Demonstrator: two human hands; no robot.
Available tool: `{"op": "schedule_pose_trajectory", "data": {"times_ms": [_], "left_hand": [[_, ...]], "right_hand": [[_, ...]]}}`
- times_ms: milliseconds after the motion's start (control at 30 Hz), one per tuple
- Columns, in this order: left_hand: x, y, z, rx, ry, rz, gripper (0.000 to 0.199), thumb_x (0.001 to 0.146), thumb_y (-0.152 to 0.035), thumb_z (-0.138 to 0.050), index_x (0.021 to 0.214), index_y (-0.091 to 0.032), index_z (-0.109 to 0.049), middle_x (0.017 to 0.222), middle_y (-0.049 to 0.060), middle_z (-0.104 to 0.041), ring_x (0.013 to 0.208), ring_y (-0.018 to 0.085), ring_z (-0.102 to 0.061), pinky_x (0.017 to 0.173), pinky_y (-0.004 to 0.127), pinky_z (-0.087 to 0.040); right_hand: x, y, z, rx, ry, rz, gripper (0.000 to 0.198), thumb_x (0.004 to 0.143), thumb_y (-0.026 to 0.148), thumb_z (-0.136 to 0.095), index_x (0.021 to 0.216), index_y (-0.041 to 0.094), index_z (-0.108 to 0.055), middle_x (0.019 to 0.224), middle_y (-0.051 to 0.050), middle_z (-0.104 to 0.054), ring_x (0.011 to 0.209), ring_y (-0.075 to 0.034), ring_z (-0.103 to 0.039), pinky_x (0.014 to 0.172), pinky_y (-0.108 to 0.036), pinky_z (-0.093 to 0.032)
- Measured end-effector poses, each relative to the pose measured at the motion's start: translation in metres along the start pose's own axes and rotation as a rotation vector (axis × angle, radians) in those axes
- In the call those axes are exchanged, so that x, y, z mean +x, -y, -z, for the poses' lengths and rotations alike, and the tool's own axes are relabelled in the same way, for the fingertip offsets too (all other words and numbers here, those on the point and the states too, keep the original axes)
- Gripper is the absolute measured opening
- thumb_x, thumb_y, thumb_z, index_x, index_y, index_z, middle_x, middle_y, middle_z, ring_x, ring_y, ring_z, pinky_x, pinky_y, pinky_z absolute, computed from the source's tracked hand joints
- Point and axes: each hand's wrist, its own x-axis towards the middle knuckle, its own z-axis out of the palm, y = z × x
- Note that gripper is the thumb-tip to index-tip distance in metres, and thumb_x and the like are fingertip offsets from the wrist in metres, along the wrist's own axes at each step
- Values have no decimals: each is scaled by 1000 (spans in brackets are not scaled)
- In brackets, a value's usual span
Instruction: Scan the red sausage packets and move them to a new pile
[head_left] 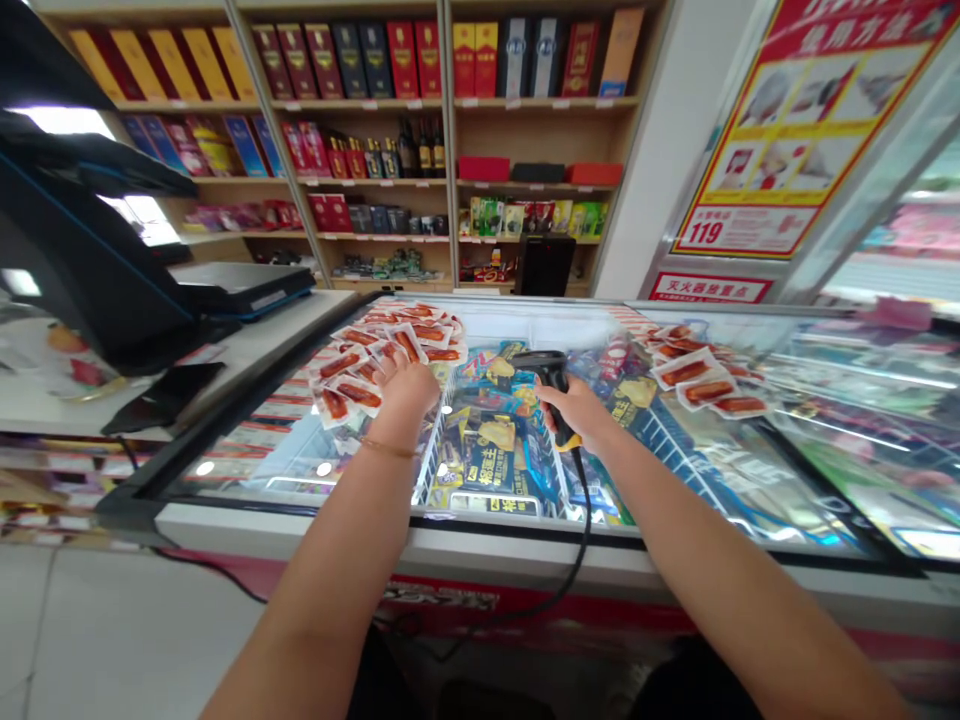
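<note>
Fingers of the right hand (576, 405) are wrapped around a scanner (553, 371). Fingers of the left hand (409, 388) touch the sausage packets (357, 393) spread around them; a pinch cannot be confirmed. Below the fingers of both hands is a freezer (480, 546).

Two heaps of sausage packs (358, 392) are counted, one on either side of one scanner (553, 375); one right hand (576, 405) is closed around it, one left hand (409, 385) is seen to its left; beyond it, three flat boxes (538, 173); farther left of it, one scale (244, 280).
</note>
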Motion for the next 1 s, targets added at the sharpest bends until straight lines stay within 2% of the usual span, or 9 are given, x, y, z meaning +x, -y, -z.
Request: {"op": "schedule_pose_trajectory", "data": {"times_ms": [167,333,433,500,600,733,900,1000], "left_hand": [[7,3,3,27,180,11,58,80,-51,-51,124,-15,-64,137,22,-52,129,44,-39,102,58,-29],[6,1,4,18,187,-2,53,81,-44,-51,123,-14,-64,134,22,-55,126,41,-45,101,55,-33],[3,-1,7,45,155,10,55,83,-45,-49,127,-15,-61,140,21,-49,131,41,-39,103,55,-31],[1,-2,9,74,134,11,57,82,-48,-50,129,-19,-60,147,19,-42,135,42,-32,104,57,-29],[-1,-4,8,92,183,6,57,81,-52,-52,130,-25,-60,153,15,-33,138,44,-24,105,60,-25],[2,-4,0,61,170,21,60,82,-51,-50,132,-18,-58,154,17,-31,140,43,-21,106,60,-24],[3,-8,-5,-11,133,3,51,83,-46,-52,123,-17,-64,143,20,-46,134,43,-34,102,57,-31],[-1,-19,-7,-99,149,-125,51,84,-52,-49,112,-14,-69,126,22,-60,122,39,-50,96,47,-41]], "right_hand": [[-1,-5,11,8,5,-1,23,73,29,-69,80,19,-50,49,6,-52,34,-10,-47,33,-22,-37],[-5,0,7,-19,27,-19,22,73,27,-69,78,19,-49,49,5,-52,34,-9,-47,34,-22,-38],[-9,3,6,-20,23,-13,19,75,25,-66,79,19,-49,49,6,-52,33,-9,-46,34,-22,-37],[-10,5,6,-16,22,-5,16,76,24,-64,80,19,-49,49,6,-52,33,-9,-46,34,-22,-37],[-10,5,6,-31,18,-1,16,77,23,-64,81,19,-49,49,6,-52,33,-9,-46,34,-22,-38],[-10,4,6,-45,23,-4,17,77,25,-65,81,19,-49,50,5,-53,34,-9,-47,34,-22,-38],[-9,4,7,-26,25,4,19,76,26,-66,82,19,-49,51,5,-53,34,-10,-47,34,-22,-38],[-10,6,7,-13,25,14,20,76,26,-66,83,19,-49,51,5,-53,35,-10,-47,34,-22,-38]]}}
